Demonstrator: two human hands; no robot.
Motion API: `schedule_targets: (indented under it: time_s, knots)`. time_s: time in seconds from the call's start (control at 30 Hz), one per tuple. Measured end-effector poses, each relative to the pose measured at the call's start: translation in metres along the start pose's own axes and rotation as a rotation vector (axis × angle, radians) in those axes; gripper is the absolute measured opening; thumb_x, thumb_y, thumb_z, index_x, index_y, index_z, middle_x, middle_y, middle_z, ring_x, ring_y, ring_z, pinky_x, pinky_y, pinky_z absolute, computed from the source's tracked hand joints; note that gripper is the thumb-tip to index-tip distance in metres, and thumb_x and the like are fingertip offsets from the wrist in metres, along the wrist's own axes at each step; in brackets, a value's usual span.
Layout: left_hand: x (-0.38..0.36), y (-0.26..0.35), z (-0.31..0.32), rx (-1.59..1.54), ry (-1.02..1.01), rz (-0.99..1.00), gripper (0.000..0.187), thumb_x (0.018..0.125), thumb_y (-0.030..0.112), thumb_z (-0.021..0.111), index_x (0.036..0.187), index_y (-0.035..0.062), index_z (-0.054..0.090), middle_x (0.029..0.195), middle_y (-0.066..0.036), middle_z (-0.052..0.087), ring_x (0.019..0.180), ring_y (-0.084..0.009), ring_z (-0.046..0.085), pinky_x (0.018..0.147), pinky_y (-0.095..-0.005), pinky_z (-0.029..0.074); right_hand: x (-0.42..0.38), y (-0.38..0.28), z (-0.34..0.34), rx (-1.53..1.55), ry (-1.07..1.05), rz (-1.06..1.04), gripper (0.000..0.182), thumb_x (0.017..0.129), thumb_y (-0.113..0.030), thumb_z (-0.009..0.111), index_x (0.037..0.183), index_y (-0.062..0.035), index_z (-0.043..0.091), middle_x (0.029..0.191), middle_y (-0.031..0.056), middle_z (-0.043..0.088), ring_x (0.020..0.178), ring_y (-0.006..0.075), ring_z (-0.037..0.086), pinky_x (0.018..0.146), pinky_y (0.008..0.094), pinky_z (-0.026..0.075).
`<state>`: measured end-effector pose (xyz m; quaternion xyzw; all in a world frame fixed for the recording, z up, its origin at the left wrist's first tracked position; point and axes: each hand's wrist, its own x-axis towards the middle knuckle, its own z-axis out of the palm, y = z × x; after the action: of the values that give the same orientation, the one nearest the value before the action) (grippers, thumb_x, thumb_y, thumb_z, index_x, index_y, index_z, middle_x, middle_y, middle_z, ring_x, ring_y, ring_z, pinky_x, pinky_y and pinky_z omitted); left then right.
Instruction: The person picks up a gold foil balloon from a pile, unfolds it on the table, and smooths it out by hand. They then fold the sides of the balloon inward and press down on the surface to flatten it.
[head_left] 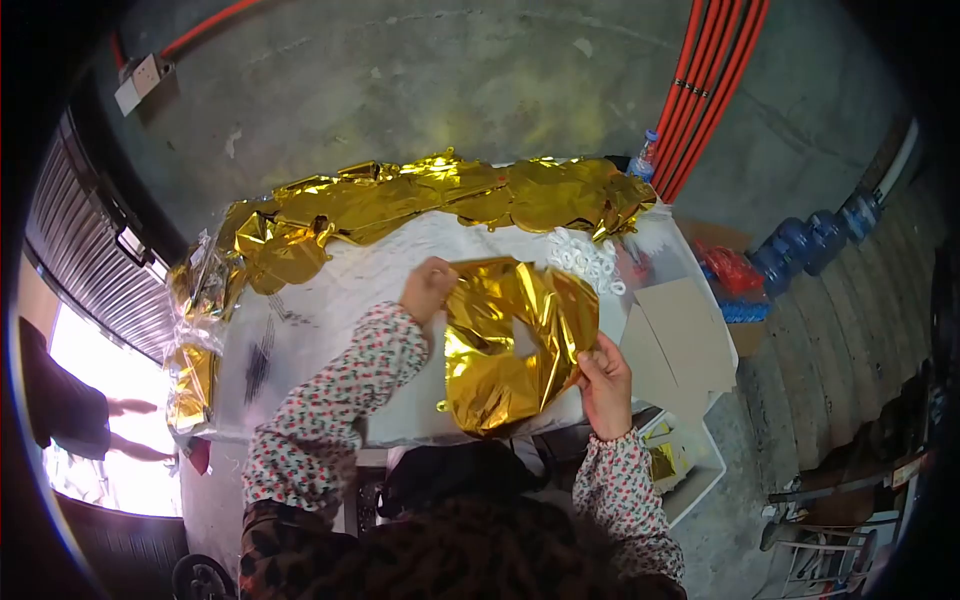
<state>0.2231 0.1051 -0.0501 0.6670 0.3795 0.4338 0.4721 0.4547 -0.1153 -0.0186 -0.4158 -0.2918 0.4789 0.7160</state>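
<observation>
A flat gold foil balloon (478, 370) with a small hole near its middle is held up over the white-covered table (390, 265). My left hand (428, 289) is closed at its upper left edge. At the lower right edge, my right hand (605, 385) pinches the foil between thumb and fingers. The balloon's surface is creased, and a small tab sticks out at its lower left. Just behind it lies a cluster of small white rings (585, 262). More flat gold foil balloons (400, 200) lie overlapping along the table's far edge.
Clear plastic wrapping (200, 290) hangs at the table's left end. Cardboard sheets (680, 340) lie at the right, above an open box (690, 460). A bottle (645, 155) stands at the back corner. Large blue water jugs (800, 245) line the steps. A person in dark clothing (60, 395) is at the doorway.
</observation>
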Motion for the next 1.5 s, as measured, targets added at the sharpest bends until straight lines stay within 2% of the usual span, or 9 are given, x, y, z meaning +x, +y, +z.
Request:
schedule_targets:
  time_s: [0.3, 0.53, 0.63, 0.73, 0.8, 0.97, 1.2, 1.3, 1.5]
  knots:
    - [-0.08, 0.065, -0.111, -0.221, 0.356, 0.066, 0.048, 0.087, 0.003, 0.063, 0.13, -0.0036, 0.043, 0.081, -0.002, 0.063, 0.066, -0.0057, 0.055, 0.058, -0.0198, 0.045, 0.016, 0.01, 0.045, 0.001, -0.097, -0.002, 0.039, 0.089, 0.002, 0.057, 0.127, 0.0004, 0.045, 0.092, 0.0055, 0.063, 0.071, 0.0073, 0.055, 0.057, 0.02, 0.042]
    - [-0.069, 0.004, -0.129, -0.113, 0.515, -0.251, 0.035, 0.089, 0.031, 0.064, 0.075, -0.0016, 0.064, 0.06, -0.004, 0.058, 0.047, -0.0096, 0.052, 0.041, -0.025, 0.041, 0.058, 0.051, 0.057, -0.315, -0.121, 0.072, 0.05, 0.087, -0.004, 0.061, 0.131, 0.0037, 0.039, 0.087, 0.0076, 0.063, 0.076, 0.0112, 0.061, 0.06, 0.0219, 0.051]
    - [-0.06, -0.033, -0.133, -0.366, 0.344, -0.422, 0.028, 0.089, 0.026, 0.064, 0.082, -0.001, 0.066, 0.069, -0.006, 0.064, 0.055, -0.012, 0.058, 0.051, -0.0257, 0.049, 0.069, 0.052, 0.046, -0.579, -0.143, 0.117, 0.055, 0.084, -0.008, 0.066, 0.131, 0.0039, 0.039, 0.085, 0.0101, 0.063, 0.074, 0.0158, 0.062, 0.06, 0.0276, 0.052]
    - [-0.082, -0.018, -0.116, -0.495, 0.225, -0.341, 0.019, 0.087, 0.01, 0.064, 0.099, -0.0037, 0.065, 0.09, -0.009, 0.068, 0.074, -0.0145, 0.064, 0.067, -0.0257, 0.053, 0.057, 0.038, 0.045, -1.022, -0.135, -0.239, 0.053, 0.082, -0.012, 0.07, 0.127, -0.001, 0.045, 0.082, 0.005, 0.06, 0.069, 0.0133, 0.059, 0.058, 0.027, 0.048]
    - [-0.087, -0.033, -0.113, -0.436, 0.228, -0.287, 0.02, 0.086, 0.009, 0.065, 0.101, -0.0042, 0.064, 0.091, -0.009, 0.068, 0.074, -0.0138, 0.064, 0.068, -0.0256, 0.052, 0.041, 0.024, 0.06, -1.212, -0.156, -0.585, 0.06, 0.077, -0.021, 0.073, 0.126, -0.001, 0.046, 0.094, 0.0141, 0.06, 0.085, 0.0278, 0.06, 0.072, 0.037, 0.049]
    - [-0.091, -0.021, -0.103, -0.195, 0.302, -0.157, 0.022, 0.084, 0.009, 0.069, 0.101, -0.0033, 0.064, 0.091, -0.005, 0.068, 0.075, -0.0106, 0.061, 0.069, -0.025, 0.05, 0.012, 0.071, 0.123, -1.081, -0.592, -0.387, 0.044, 0.076, -0.02, 0.073, 0.113, -0.0071, 0.055, 0.096, 0.0117, 0.056, 0.084, 0.0237, 0.058, 0.07, 0.0325, 0.047]
    - [-0.097, 0.001, -0.101, 0.021, 0.403, -0.176, 0.033, 0.081, 0.029, 0.073, 0.083, -0.0026, 0.066, 0.064, -0.003, 0.062, 0.053, -0.008, 0.053, 0.048, -0.0252, 0.044, 0.041, 0.117, 0.154, -1.195, -0.606, -0.279, 0.029, 0.078, -0.026, 0.071, 0.092, -0.004, 0.059, 0.08, 0.0139, 0.062, 0.079, 0.029, 0.062, 0.067, 0.0386, 0.047]
    - [-0.091, -0.004, -0.108, -0.055, 0.423, -0.211, 0.033, 0.084, 0.031, 0.071, 0.078, -0.0016, 0.065, 0.057, -0.002, 0.057, 0.042, -0.0077, 0.047, 0.04, -0.0242, 0.039, 0.055, 0.123, 0.14, -0.864, -0.54, -0.283, 0.022, 0.085, -0.019, 0.064, 0.085, 0.0028, 0.063, 0.067, 0.0089, 0.061, 0.062, 0.0126, 0.055, 0.057, 0.0298, 0.044]
    - [-0.084, 0.015, -0.122, 0.115, 0.383, -0.31, 0.022, 0.088, 0.021, 0.064, 0.084, -0.0008, 0.066, 0.058, -0.002, 0.057, 0.044, -0.0094, 0.051, 0.041, -0.0252, 0.041, 0.067, 0.093, 0.101, -0.658, -0.39, -0.119, 0.025, 0.09, -0.022, 0.058, 0.087, 0.0021, 0.063, 0.068, 0.0043, 0.059, 0.061, 0.012, 0.052, 0.057, 0.0273, 0.043]
